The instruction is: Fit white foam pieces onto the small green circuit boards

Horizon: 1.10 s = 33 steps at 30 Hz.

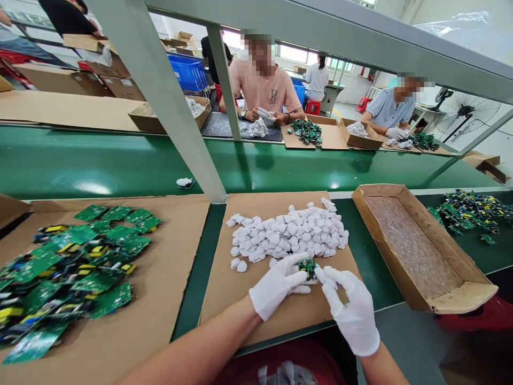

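Green bench; cardboard; left grip holds circuit board; fan beyond

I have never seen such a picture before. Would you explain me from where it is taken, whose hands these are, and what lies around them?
No machine is working here: a camera worn on a person's head looks forward and down. The two white-gloved hands in front are that person's own. The left hand holds a small green circuit board; the right hand has its fingertips at the board's edge, though touching is hard to confirm. Just beyond, a pile of white pieces lies on a cardboard sheet. A heap of larger boards is at left; an open cardboard box is at right. Other people sit across the green surface.
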Available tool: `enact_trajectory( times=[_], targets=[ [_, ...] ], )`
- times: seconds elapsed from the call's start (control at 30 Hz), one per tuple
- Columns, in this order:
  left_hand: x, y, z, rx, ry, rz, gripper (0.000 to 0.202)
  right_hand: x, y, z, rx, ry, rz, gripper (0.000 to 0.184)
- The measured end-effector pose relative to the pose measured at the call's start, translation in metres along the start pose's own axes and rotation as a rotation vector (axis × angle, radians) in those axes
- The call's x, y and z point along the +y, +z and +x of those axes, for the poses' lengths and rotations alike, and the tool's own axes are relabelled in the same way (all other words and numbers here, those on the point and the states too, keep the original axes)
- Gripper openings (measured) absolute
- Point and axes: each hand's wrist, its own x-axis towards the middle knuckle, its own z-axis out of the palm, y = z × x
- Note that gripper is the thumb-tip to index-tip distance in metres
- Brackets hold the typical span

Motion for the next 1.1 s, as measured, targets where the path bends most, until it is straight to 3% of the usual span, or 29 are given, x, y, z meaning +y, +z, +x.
enact_trajectory(
  times=[0.17, 0.37, 0.47, 0.73, 0.83, 0.93, 1.0, 1.1],
  targets=[
    [-0.005, 0.000, 0.001, -0.008, 0.024, 0.064, 0.045, 0.003, 0.002, -0.002, -0.027, -0.090, -0.077, 0.030],
    [-0.012, 0.001, -0.002, 0.169, 0.166, 0.222, 0.044, 0.011, 0.011, -0.004, -0.007, -0.166, -0.238, 0.032],
    [-0.013, 0.003, -0.003, 0.193, 0.217, 0.260, 0.039, 0.013, 0.015, -0.005, 0.018, -0.181, -0.294, 0.025],
    [-0.004, 0.008, -0.002, 0.042, 0.110, 0.052, 0.046, 0.019, 0.022, 0.003, 0.020, -0.215, -0.432, 0.022],
    [0.001, 0.006, 0.000, -0.025, 0.114, 0.051, 0.042, 0.016, 0.019, 0.008, -0.039, -0.197, -0.334, 0.026],
    [0.004, 0.002, 0.000, -0.067, 0.122, 0.023, 0.038, 0.013, 0.016, 0.012, -0.139, -0.146, -0.152, 0.044],
    [0.005, 0.000, -0.001, -0.068, 0.091, -0.006, 0.038, 0.014, 0.016, 0.013, -0.116, -0.117, -0.084, 0.044],
    [0.003, 0.002, -0.002, -0.052, 0.035, -0.028, 0.039, 0.016, 0.020, 0.013, -0.011, -0.180, -0.095, 0.029]
  ],
)
